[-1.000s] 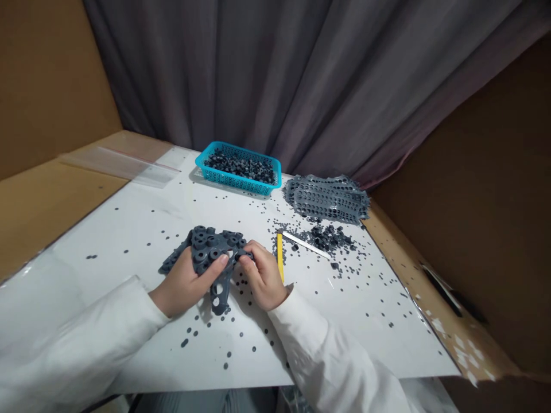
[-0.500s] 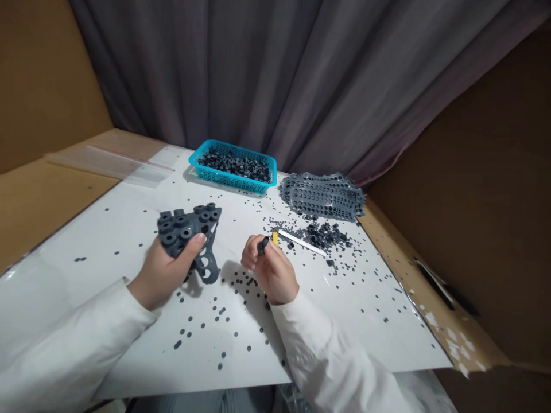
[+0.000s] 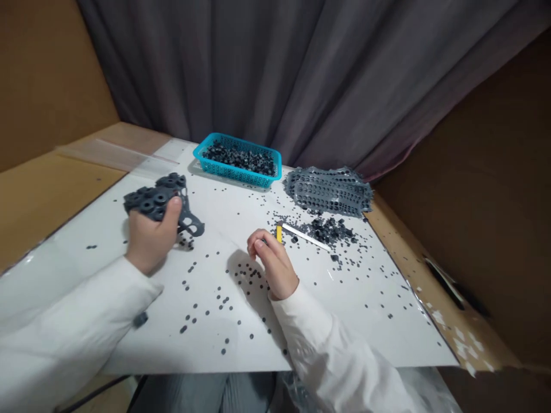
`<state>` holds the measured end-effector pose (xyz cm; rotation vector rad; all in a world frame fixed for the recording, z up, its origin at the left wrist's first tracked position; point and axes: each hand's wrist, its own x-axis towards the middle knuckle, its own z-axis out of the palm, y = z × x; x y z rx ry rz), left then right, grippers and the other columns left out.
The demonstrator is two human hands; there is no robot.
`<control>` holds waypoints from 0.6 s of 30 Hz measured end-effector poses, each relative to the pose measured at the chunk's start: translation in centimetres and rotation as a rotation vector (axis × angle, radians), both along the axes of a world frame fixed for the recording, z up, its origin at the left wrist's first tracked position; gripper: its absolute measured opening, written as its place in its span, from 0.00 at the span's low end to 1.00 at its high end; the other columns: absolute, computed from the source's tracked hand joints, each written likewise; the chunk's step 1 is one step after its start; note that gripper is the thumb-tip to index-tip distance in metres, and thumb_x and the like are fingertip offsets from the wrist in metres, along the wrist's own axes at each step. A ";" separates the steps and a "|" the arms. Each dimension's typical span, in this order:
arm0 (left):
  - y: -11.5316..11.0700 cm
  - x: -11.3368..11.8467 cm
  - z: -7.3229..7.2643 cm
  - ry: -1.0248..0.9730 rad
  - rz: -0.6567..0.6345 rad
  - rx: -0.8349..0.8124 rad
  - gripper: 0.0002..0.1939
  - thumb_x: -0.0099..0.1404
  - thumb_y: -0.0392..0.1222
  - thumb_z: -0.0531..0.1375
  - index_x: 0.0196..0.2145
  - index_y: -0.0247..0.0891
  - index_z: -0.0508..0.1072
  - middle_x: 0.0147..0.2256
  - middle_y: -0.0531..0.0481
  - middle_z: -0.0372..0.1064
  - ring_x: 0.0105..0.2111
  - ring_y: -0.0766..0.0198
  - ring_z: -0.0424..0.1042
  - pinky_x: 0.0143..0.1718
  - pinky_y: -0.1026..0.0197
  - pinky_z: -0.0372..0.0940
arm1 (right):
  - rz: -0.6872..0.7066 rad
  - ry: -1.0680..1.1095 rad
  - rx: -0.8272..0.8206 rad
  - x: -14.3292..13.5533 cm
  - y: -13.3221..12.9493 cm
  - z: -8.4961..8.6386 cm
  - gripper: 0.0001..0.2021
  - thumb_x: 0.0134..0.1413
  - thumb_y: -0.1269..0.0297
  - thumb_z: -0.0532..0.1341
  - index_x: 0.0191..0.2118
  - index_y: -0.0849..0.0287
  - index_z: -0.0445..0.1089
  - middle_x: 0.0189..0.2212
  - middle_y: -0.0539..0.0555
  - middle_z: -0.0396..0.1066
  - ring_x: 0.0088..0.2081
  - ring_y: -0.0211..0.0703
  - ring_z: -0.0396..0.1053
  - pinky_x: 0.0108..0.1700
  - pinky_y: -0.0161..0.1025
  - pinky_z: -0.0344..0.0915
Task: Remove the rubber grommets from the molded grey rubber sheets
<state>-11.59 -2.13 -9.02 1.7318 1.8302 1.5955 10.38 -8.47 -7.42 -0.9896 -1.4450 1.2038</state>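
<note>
My left hand point(image 3: 150, 235) is wrapped round a dark grey moulded rubber sheet point(image 3: 150, 198), thumb on top, above the left of the white table. Thick round sleeves with centre holes crowd the sheet, and a strip with empty holes hangs from its right side. Over the middle of the table, my right hand point(image 3: 273, 261) is closed with curled fingers. Only a dark trace shows between its fingertips, so what it holds is mostly hidden. A small black rubber piece point(image 3: 140, 319) appears beside my left sleeve, slightly blurred.
A blue basket point(image 3: 236, 175) full of small black pieces stands at the back. Perforated grey sheets point(image 3: 329, 192) are stacked on its right. Nearer lie a pile of black pieces point(image 3: 331, 230) and a yellow-and-white tool point(image 3: 303, 236). Small dark discs litter the white tabletop point(image 3: 327, 321).
My left hand has moved left and away from me with the rubber sheet, tilting it. My right hand has turned, hiding the small black piece that showed at its fingertips. The view has shifted slightly.
</note>
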 end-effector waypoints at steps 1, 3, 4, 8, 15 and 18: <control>0.0 0.2 -0.1 0.014 -0.022 -0.024 0.17 0.61 0.51 0.54 0.27 0.33 0.69 0.27 0.49 0.71 0.31 0.59 0.69 0.38 0.57 0.65 | 0.006 -0.119 0.047 0.0 -0.2 0.0 0.11 0.59 0.59 0.48 0.30 0.58 0.59 0.24 0.50 0.57 0.28 0.38 0.57 0.34 0.37 0.57; 0.1 0.6 -0.2 0.004 -0.028 -0.031 0.17 0.60 0.51 0.54 0.27 0.33 0.70 0.28 0.48 0.72 0.31 0.59 0.70 0.38 0.58 0.65 | 0.081 -0.288 0.130 -0.1 -0.6 0.1 0.10 0.60 0.61 0.47 0.30 0.58 0.59 0.25 0.50 0.59 0.30 0.39 0.58 0.35 0.37 0.57; 0.2 0.8 -0.2 0.010 -0.032 -0.042 0.17 0.60 0.51 0.53 0.27 0.33 0.70 0.28 0.47 0.72 0.31 0.59 0.70 0.38 0.59 0.65 | 0.128 -0.343 0.171 -0.3 -0.8 0.2 0.10 0.60 0.62 0.47 0.30 0.58 0.59 0.26 0.51 0.59 0.30 0.39 0.59 0.36 0.38 0.58; 0.4 1.4 -0.4 0.058 -0.050 -0.087 0.17 0.60 0.50 0.52 0.22 0.35 0.69 0.23 0.47 0.71 0.27 0.60 0.71 0.36 0.61 0.65 | 0.323 -0.502 0.351 -1.8 -1.6 0.6 0.07 0.60 0.66 0.47 0.32 0.58 0.59 0.31 0.55 0.62 0.36 0.42 0.60 0.41 0.41 0.60; 0.2 1.4 0.0 0.050 -0.125 -0.088 0.17 0.61 0.49 0.51 0.24 0.35 0.70 0.21 0.48 0.70 0.30 0.57 0.71 0.37 0.60 0.65 | 0.658 -0.687 0.599 -6.1 -3.0 -0.4 0.08 0.58 0.68 0.53 0.33 0.62 0.67 0.47 0.61 0.66 0.45 0.45 0.60 0.48 0.42 0.61; 0.2 1.4 -0.1 0.025 -0.130 -0.103 0.17 0.61 0.49 0.51 0.24 0.36 0.70 0.20 0.48 0.69 0.29 0.58 0.71 0.35 0.61 0.65 | 0.685 -0.713 0.632 -7.5 -3.0 -1.4 0.10 0.59 0.67 0.52 0.32 0.64 0.68 0.46 0.61 0.68 0.43 0.44 0.62 0.47 0.40 0.63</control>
